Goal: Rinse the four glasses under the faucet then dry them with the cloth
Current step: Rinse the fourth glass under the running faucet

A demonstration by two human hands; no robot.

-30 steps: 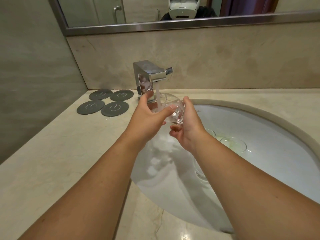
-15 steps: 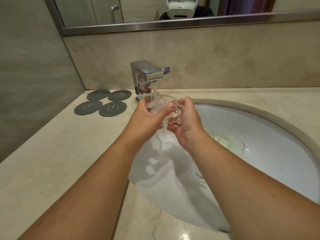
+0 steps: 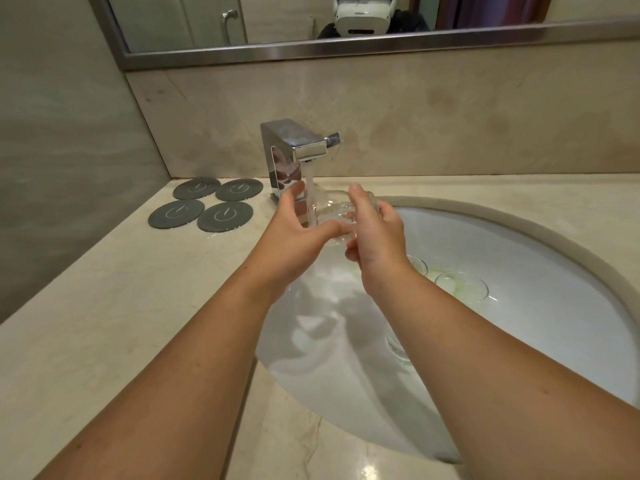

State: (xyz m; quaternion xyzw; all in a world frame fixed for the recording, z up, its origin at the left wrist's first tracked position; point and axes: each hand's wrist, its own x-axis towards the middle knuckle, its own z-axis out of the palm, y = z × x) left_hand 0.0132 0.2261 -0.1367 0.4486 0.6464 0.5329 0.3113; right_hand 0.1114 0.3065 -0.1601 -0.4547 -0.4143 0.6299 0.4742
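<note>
Head view: the right hand [image 3: 375, 233] wraps the clear drinking glass [image 3: 330, 216] from the right, one finger reaching up over its far side and the others curled beneath. The left hand [image 3: 294, 233] is spread, thumb raised apart. Its nearly straight fingers [image 3: 330, 232] lie against the near underside of the glass and meet the right hand's fingers. The glass sits between the two palms, above the far left part of the basin. Water and fingers blur its outline. It looks tipped off upright, its long axis leaning away toward the spout, but I cannot tell where the mouth points.

Just beyond the left thumb, a thin stream of water [image 3: 309, 192] falls from the square chrome faucet [image 3: 294, 143] onto the glass's left side.

Below and right of the right wrist, in the white oval sink basin [image 3: 536, 271], a second clear glass [image 3: 462, 287] stands mouth up. Another glass rim [image 3: 419, 265] shows just beside the wrist, half hidden by it. A third glass [image 3: 398, 348] is mostly covered by the right forearm.

Well to the left of the left hand, four dark grey round coasters [image 3: 225, 216] lie flat in a two-by-two group on the beige marble countertop [image 3: 104, 323]. Beyond the hands rises the beige stone backsplash [image 3: 450, 116]. Above it, a metal-framed mirror [image 3: 346, 46] reflects a white headset [image 3: 362, 15].
</note>
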